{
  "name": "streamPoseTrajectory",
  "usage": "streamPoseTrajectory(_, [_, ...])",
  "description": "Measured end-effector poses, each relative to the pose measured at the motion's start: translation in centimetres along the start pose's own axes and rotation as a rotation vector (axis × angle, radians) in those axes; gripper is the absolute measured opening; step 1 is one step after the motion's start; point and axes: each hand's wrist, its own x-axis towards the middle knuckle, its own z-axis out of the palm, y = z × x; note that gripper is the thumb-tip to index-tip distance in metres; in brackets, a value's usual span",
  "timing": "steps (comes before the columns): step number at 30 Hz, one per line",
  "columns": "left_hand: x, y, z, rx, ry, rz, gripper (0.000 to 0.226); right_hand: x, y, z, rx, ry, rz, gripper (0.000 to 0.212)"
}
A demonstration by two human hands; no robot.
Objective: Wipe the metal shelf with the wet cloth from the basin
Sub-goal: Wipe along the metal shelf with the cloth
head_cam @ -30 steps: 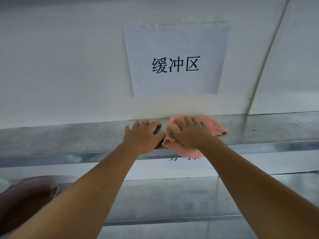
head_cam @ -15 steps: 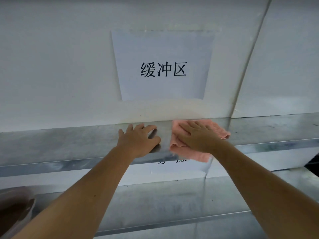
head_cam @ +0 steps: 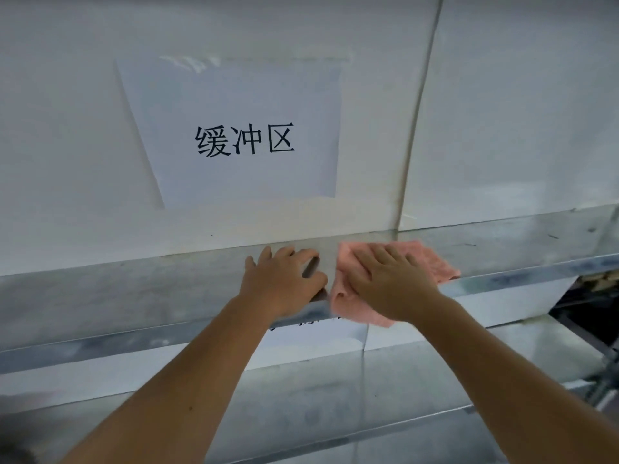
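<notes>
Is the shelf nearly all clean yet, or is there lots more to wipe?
Done: the pink cloth is already up on the metal shelf, so fetching it is over. In hand: the right hand presses the cloth flat near the shelf's middle, while the left hand rests on the shelf beside it. Left: long stretches on both sides. Which parts are already clean cannot be told.

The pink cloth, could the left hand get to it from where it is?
Probably yes: the left hand rests on the metal shelf right beside the pink cloth, with nothing between them. Only the right hand lies on top.
</notes>
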Motion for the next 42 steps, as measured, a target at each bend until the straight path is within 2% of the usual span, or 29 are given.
streamPoseTrajectory(2, [0.4,1.7,0.3,-0.002,0.008,-0.003,0.073,1.9,0.8,0.1,-0.03,-0.076,-0.003,0.084])
streamPoseTrajectory(5, [1.5,3.7,0.6,0.017,0.022,-0.052,0.069,4.3,1.8,0.2,-0.09,-0.167,-0.009,0.096])
streamPoseTrajectory(9, [1.8,4.5,1.1,-0.001,0.03,-0.08,0.076,0.9,3.1,1.2,-0.117,-0.082,-0.097,0.1])
streamPoseTrajectory(14, [1.9,4.5,1.2,-0.029,0.061,-0.111,0.072,4.9,3.7,-0.6,-0.062,-0.19,-0.076,0.081])
streamPoseTrajectory(16, [1.7,4.4,1.3,-0.028,0.055,-0.106,0.071,3.9,3.9,-0.5,-0.088,-0.17,-0.123,0.085])
streamPoseTrajectory(19, [1.6,4.6,1.2,-0.037,0.039,-0.103,0.073,0.5,5.0,0.1,-0.04,-0.019,-0.174,0.087])
streamPoseTrajectory(22, [1.3,4.6,0.9,-0.021,0.023,-0.11,0.067,2.7,5.0,-0.5,-0.068,-0.154,-0.18,0.108])
streamPoseTrajectory(24, [1.3,4.8,0.9,-0.01,0.012,-0.123,0.062,4.6,5.0,-0.5,-0.083,-0.224,-0.162,0.113])
streamPoseTrajectory(29, [1.3,4.8,0.7,0.032,0.013,-0.084,0.067,1.7,5.0,-0.2,-0.01,-0.013,-0.165,0.085])
streamPoseTrajectory(30, [1.3,5.0,0.8,0.033,0.01,-0.089,0.066,1.9,5.3,-0.3,-0.031,-0.034,-0.176,0.094])
streamPoseTrajectory(32, [1.2,4.8,0.7,0.026,0.004,-0.097,0.065,3.5,4.8,-0.3,-0.092,-0.155,-0.175,0.125])
streamPoseTrajectory(34, [1.1,4.6,0.7,0.025,0.004,-0.093,0.067,5.3,4.7,0.2,-0.122,-0.177,-0.16,0.143])
streamPoseTrajectory(38, [1.0,4.4,0.8,0.031,0.02,-0.07,0.062,3.9,7.8,-1.5,-0.32,-0.198,-0.264,0.144])
streamPoseTrajectory(42, [1.1,4.8,0.7,0.026,0.013,-0.082,0.057,3.1,13.3,-3.7,-0.37,-0.193,-0.186,0.134])
